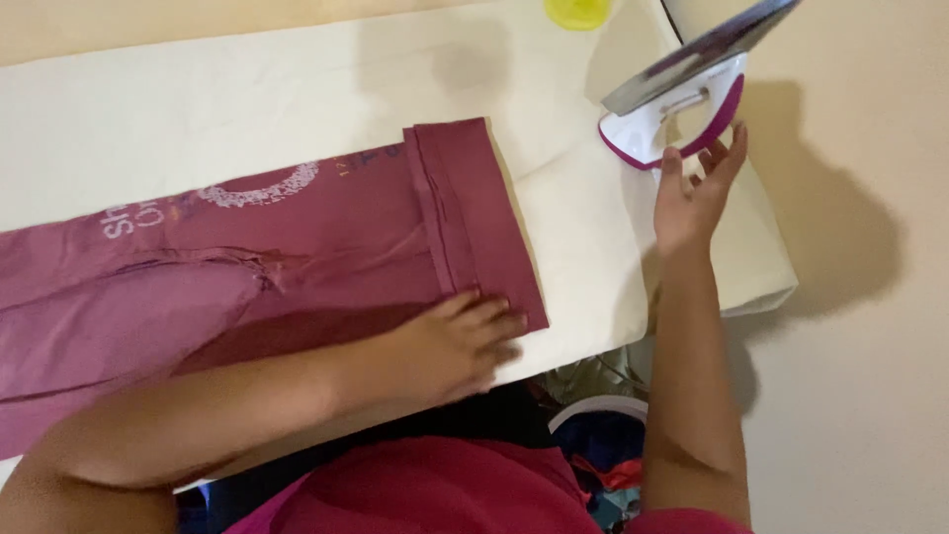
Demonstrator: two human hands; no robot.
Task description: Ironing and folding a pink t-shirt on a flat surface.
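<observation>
A maroon garment (297,247) with a pale printed design lies flat on the cream-covered ironing board (297,89). My left hand (460,346) presses palm-down on the garment's folded right end, near the board's front edge. My right hand (692,193) is raised with its fingers spread, just below the white and magenta steam iron (682,99). The iron stands upright on its heel at the board's right end. The fingertips are close to the iron's base, and the hand holds nothing.
A yellow-green cup (578,12) sits at the board's far edge. Below the board's right end a basket (603,435) holds coloured clothes. A beige wall (870,297) lies to the right.
</observation>
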